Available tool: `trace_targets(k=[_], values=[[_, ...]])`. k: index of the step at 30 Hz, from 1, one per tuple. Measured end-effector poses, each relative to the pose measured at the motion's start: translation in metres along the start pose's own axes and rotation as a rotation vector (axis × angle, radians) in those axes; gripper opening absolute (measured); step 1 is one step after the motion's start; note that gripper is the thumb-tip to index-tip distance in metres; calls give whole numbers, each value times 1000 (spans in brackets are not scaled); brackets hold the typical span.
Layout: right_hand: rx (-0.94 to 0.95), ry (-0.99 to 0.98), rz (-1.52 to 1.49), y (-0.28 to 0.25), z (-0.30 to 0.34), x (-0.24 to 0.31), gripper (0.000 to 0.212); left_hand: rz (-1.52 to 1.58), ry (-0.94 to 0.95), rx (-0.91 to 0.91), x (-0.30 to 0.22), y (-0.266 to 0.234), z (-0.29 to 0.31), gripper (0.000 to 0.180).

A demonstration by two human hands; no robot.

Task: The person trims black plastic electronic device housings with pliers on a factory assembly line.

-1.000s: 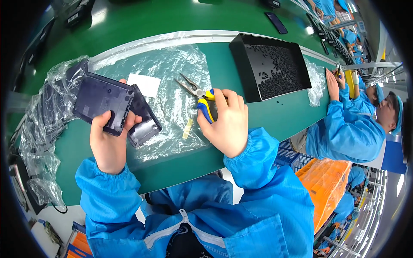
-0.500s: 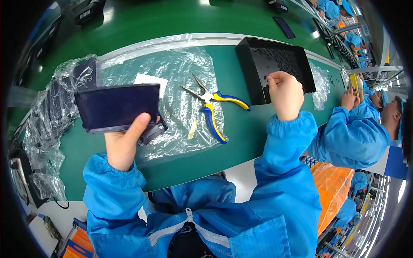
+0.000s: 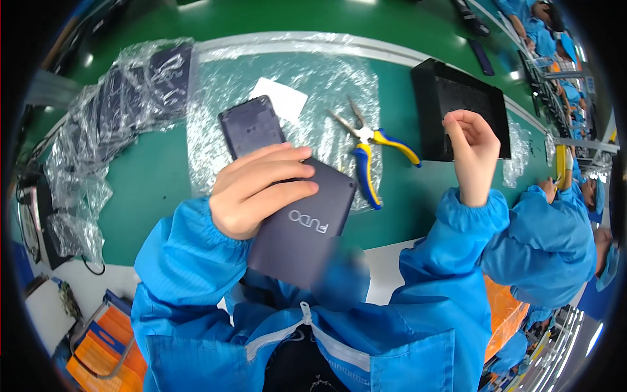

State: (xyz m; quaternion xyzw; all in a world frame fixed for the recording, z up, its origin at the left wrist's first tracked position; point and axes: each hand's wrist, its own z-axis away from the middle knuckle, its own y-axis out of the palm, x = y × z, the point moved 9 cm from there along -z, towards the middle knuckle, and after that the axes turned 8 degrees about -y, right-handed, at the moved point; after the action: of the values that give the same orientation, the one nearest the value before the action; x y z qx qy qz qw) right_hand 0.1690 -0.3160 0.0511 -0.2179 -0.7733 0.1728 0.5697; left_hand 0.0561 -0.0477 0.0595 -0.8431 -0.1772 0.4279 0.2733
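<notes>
My left hand (image 3: 258, 193) is closed over a flat dark purple-grey device cover (image 3: 297, 228), its lettered outer face turned up and fingers spread across it. The cover is held tilted above the table's near edge. Just beyond those fingers, a dark rectangular device housing (image 3: 253, 127) rests on clear plastic film, partly hidden by the hand. My right hand (image 3: 473, 144) is raised at the black box (image 3: 431, 108), thumb and forefinger pinched together; a small dark bit seems to show at the fingertips, too small to name. Pliers (image 3: 366, 137) with blue-yellow handles lie spread between the hands.
A white card (image 3: 282, 98) lies behind the housing. Several dark pieces in clear bags (image 3: 140, 85) line the left side of the green table (image 3: 144, 189). A co-worker in blue (image 3: 542, 242) sits at the right, beside an orange covering (image 3: 503, 317).
My left hand has turned over, now showing the cover's lettered side instead of a smooth dark face. The housing lies visible on the film. My right hand stays pinched by the box; the view has shifted.
</notes>
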Motion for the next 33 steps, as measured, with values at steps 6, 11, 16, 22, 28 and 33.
trace_targets(k=[6,11,16,22,28,33], values=[[467,88,-389,87,51,76,8,-42,156,-101,-16,-8,10,18],[509,-177,-277,118,61,100,9,3,242,-71,-21,-6,12,20],[533,-267,-162,121,63,108,9,56,236,-61,-18,-6,16,20],[571,-374,-99,122,64,119,8,151,226,-42,-14,-1,20,21],[636,-364,-112,123,65,114,9,98,240,-41,-15,-1,19,22],[636,-317,-136,120,66,108,13,94,185,-29,-9,4,19,21]])
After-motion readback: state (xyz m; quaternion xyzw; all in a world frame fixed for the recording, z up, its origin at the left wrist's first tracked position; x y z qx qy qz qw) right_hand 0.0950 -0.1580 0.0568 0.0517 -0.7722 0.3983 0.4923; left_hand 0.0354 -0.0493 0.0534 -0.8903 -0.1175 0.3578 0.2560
